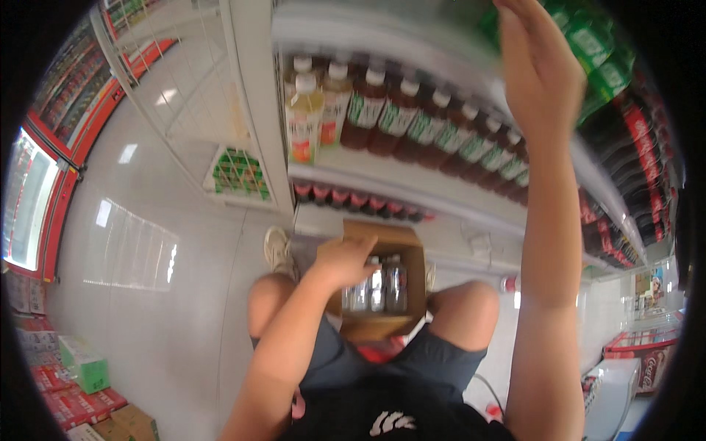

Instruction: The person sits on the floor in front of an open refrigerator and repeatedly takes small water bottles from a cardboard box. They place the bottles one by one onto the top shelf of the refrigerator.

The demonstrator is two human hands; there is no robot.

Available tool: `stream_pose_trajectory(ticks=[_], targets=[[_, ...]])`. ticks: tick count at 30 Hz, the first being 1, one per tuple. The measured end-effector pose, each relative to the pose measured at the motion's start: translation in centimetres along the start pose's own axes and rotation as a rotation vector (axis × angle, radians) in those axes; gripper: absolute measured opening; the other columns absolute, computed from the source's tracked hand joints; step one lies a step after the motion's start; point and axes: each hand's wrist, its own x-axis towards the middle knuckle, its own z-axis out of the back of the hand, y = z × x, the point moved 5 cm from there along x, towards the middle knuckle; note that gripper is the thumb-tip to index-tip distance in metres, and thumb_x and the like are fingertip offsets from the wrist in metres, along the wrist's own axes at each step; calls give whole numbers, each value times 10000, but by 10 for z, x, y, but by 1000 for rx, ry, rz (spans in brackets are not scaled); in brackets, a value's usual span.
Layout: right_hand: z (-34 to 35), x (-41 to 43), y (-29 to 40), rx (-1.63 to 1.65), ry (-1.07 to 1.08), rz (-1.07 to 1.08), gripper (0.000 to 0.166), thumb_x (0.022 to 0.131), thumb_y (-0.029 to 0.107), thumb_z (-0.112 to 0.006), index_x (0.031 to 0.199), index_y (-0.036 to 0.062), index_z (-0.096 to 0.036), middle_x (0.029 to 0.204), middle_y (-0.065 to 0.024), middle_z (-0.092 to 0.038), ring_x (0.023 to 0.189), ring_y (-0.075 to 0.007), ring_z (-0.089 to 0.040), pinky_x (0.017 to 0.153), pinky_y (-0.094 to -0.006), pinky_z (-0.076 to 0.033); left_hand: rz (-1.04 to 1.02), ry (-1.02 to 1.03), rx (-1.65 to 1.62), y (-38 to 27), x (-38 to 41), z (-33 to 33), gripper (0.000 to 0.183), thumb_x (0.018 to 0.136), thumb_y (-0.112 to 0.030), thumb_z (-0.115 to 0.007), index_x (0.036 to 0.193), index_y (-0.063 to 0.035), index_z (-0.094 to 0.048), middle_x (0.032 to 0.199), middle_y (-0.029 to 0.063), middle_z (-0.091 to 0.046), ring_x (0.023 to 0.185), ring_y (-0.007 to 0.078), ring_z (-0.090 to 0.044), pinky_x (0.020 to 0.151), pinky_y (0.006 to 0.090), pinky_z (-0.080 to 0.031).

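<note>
An open cardboard box (383, 230) stands between my knees, with several clear plastic bottles (396, 284) upright inside. Over the box's left side lies my left hand (346, 260), its fingers towards the far flap and the nearest bottle tops. Whether it grips anything there is unclear. My right hand (543, 82) is raised to the upper shelf at the top right, beside green plastic bottles (604, 66). It is blurred and its fingertips run towards the top edge, so what they touch cannot be made out.
Dark drink bottles with white caps (400, 118) line the middle shelf (353, 171), beside pale yellow ones (305, 118). Smaller dark bottles (361, 199) stand underneath. A white wire rack (182, 110) is at the left. Red-framed coolers (66, 160) and stacked cartons (83, 364) edge the aisle.
</note>
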Motion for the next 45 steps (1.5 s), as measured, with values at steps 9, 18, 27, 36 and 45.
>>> stream_pose_trajectory(ticks=[9, 18, 27, 36, 45], targets=[[-13, -454, -61, -175, 1191, -479, 392, 837, 231, -679, 1160, 17, -617, 1237, -192, -627, 1112, -395, -586, 932, -462, -505, -99, -100, -91, -6, -3, 0, 648, 908, -355, -630, 1428, -15, -447, 1364, 235, -551, 1242, 401, -535, 1023, 437, -446], [-36, -614, -52, -285, 1533, -1119, 859, 852, 439, -675, 1497, 23, -290, 1533, -264, -329, 1337, -470, -420, 1105, -496, -392, -107, -74, -55, -10, 6, -10, 656, 916, -372, -629, 1435, -17, -443, 1376, 226, -548, 1249, 396, -533, 1030, 431, -442], [-48, -627, -43, -404, 1328, -1505, 1017, 809, 378, -760, 1545, 61, -133, 1561, -212, -230, 1387, -428, -328, 1103, -508, -392, -100, -38, -82, -21, 4, -10, 637, 911, -361, -641, 1419, -23, -460, 1297, 225, -583, 1163, 386, -580, 944, 440, -484], [-64, -660, -52, -360, 1209, -1917, 1286, 774, 385, -817, 1556, 170, 180, 1493, -273, -405, 1282, -406, -535, 1040, -492, -460, -80, -14, -105, -23, 6, -10, 623, 915, -322, -642, 1421, -16, -446, 1235, 249, -606, 1088, 424, -594, 908, 466, -481], [-75, -735, -69, 651, 549, -1924, 825, 716, 129, -804, 1387, -17, -348, 1237, -171, -612, 1154, -281, -598, 1015, -407, -462, -150, -43, -83, -24, 10, -8, 650, 919, -361, -642, 1431, -16, -438, 1307, 224, -583, 1080, 398, -610, 931, 453, -485]])
